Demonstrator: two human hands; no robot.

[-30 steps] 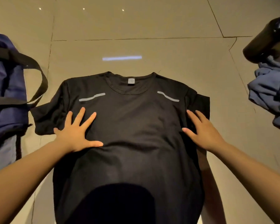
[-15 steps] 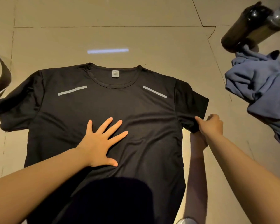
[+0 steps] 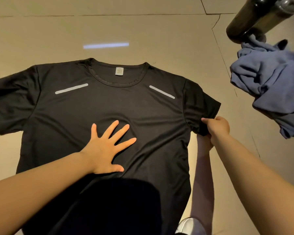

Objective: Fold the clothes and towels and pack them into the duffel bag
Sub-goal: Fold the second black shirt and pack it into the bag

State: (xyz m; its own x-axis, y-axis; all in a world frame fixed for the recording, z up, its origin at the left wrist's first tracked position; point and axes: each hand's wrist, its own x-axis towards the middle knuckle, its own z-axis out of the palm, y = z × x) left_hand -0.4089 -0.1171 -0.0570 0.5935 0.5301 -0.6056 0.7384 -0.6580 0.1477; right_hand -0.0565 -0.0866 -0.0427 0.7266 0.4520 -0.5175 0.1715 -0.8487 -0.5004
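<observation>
One black T-shirt (image 3: 109, 107) is spread face-up across the tiled floor (image 3: 143, 28), collar at the far side, hem running under the camera at the near edge. A second ago both palms lay flat on it, smoothing; now the right hand (image 3: 216, 128) has gone out to the right sleeve (image 3: 200, 106) and pinches its lower edge, fingers curled into the fabric, while the left hand (image 3: 107, 146) has slid to the middle of the chest and presses there, fingers spread wide and straight. That reads as smoothing done and the first side fold about to start. At far right, one crumpled blue garment (image 3: 270, 85) waits, touching one dark bottle (image 3: 255, 19) beyond it. The duffel bag, at the left a second ago, is out of view now. Two grey stripes (image 3: 71, 88) mark the shoulders, one label (image 3: 119, 71) the collar.
</observation>
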